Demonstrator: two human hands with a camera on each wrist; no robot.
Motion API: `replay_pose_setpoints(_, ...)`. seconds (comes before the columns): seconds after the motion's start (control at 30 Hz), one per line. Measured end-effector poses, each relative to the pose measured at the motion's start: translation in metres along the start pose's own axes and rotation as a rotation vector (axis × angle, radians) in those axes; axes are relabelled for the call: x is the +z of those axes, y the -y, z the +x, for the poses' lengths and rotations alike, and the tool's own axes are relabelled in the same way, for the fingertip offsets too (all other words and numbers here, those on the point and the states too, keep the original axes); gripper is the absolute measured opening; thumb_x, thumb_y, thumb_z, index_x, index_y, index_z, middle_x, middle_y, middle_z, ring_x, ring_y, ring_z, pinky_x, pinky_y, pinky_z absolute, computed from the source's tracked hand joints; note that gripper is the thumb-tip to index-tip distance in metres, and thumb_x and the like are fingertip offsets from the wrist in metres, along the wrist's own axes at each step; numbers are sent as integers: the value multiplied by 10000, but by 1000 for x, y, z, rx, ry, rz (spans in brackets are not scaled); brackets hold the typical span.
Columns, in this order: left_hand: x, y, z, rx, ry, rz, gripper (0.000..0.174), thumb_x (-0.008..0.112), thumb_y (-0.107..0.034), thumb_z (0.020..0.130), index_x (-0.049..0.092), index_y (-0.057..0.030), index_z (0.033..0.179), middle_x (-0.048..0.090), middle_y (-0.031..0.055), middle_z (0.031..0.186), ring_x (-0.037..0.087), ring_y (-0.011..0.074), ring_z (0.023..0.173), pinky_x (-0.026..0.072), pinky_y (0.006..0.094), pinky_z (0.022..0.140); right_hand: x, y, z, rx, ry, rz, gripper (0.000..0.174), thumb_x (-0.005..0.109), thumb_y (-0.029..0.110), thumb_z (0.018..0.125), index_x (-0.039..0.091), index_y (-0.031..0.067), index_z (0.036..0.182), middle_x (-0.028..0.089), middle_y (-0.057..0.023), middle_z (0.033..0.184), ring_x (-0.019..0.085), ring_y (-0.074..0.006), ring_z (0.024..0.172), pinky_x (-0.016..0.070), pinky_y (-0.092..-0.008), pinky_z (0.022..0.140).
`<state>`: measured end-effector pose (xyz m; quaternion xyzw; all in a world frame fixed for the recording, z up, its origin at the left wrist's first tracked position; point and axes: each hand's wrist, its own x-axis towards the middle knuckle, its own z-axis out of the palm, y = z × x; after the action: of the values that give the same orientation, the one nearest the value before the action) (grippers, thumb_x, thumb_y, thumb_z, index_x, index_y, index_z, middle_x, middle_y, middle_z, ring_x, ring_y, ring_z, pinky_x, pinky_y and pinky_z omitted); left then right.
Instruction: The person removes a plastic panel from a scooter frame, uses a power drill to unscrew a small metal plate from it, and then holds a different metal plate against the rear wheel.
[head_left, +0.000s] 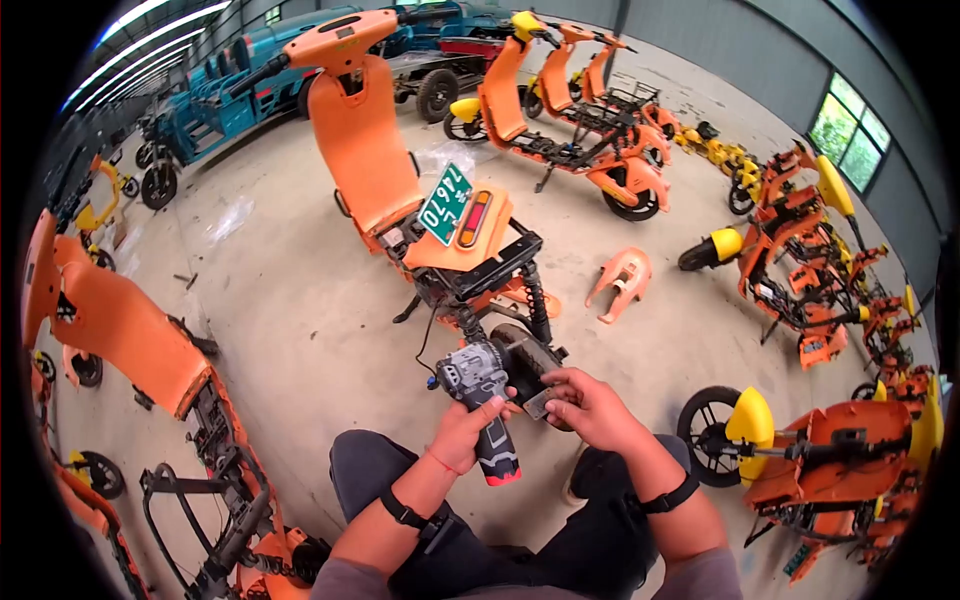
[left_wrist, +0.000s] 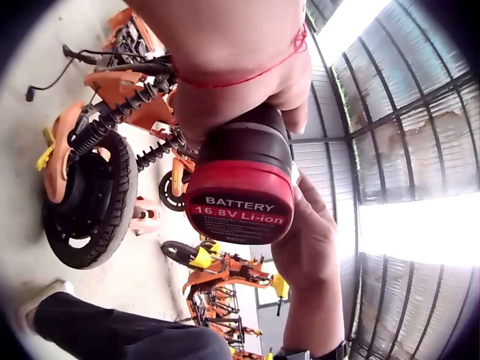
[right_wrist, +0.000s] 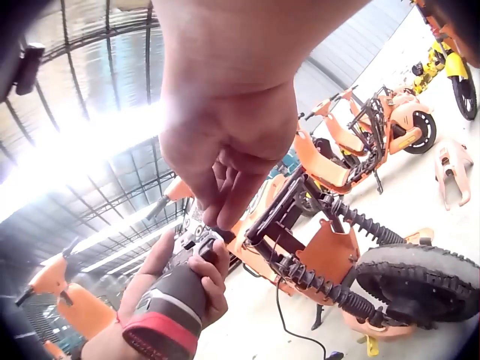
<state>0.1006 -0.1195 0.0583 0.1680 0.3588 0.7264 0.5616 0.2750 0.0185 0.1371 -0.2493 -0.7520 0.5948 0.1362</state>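
My left hand (head_left: 462,432) grips a grey and black cordless drill (head_left: 474,372) around its handle. The drill's red-edged battery (left_wrist: 240,202) faces the left wrist camera, its label reading 16.8V Li-ion. Close beside the drill, my right hand (head_left: 592,408) has thumb and fingertips pinched at a small grey flat piece (head_left: 538,404); what exactly it is, I cannot tell. In the right wrist view the pinched fingers (right_wrist: 229,199) overlap the front of the drill. Just beyond both hands stands an orange scooter (head_left: 365,150), its rear wheel (head_left: 525,350) toward me and its green number plate (head_left: 446,204) tilted.
A partly stripped orange scooter (head_left: 130,320) stands at my left. On the right, a scooter with a yellow fender (head_left: 752,418) lies near my knee. A loose orange cover (head_left: 622,284) is on the floor. More scooters (head_left: 565,120) and teal vehicles (head_left: 225,110) stand farther back.
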Motion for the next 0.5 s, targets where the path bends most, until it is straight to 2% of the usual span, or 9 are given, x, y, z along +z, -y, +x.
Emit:
replay_pose_setpoints(0.07,-5,5,5,9,11,64,396,697,-138,932,536,-52,1283,644,39,1178,604,106,907,522,276,796,2,-6,13,43,39,2,273,565,-7,969,635,20,1231,658,-48,890,613,-100,770,527,-278,741)
replay_pose_setpoints(0.13,1,7,9,72,-10,118,413,715,-88,903,539,-52,1276,641,25,1158,607,117,953,513,288,843,-2,-4,26,-15,143,-188,276,557,-13,961,636,12,1224,658,-59,873,612,-110,759,528,-290,740)
replay_pose_setpoints(0.2,3,9,15,86,-39,173,429,718,-59,886,538,-54,1276,637,20,1153,604,121,978,506,294,865,-3,-5,37,-46,165,-213,294,552,-12,957,633,13,1238,660,-68,864,617,-116,758,528,-294,740)
replay_pose_setpoints(0.3,6,12,20,36,-101,227,446,713,-18,862,542,-57,1271,633,15,1147,597,125,1013,494,299,892,-7,-26,48,-92,154,-91,318,540,7,972,610,2,1282,674,-69,929,616,-117,767,530,-295,752)
replay_pose_setpoints(0.33,7,13,23,4,-135,222,445,707,-6,855,547,-58,1267,632,14,1146,593,125,1024,490,298,896,-7,-39,51,-76,158,-69,318,540,7,972,610,2,1282,674,-69,929,616,-117,767,530,-295,752)
replay_pose_setpoints(0.4,5,21,30,11,-173,200,424,701,-4,855,562,-57,1252,636,17,1145,596,133,1042,486,304,905,-5,-64,56,26,142,224,317,535,13,982,589,-28,1291,674,-69,1003,620,-124,795,539,-301,775)
replay_pose_setpoints(0.5,-1,23,42,11,-188,234,421,697,-4,852,571,-47,1252,641,24,1157,602,144,1068,475,309,934,-2,-82,56,81,140,377,333,523,2,980,567,-19,1310,670,-70,994,625,-115,788,535,-286,754)
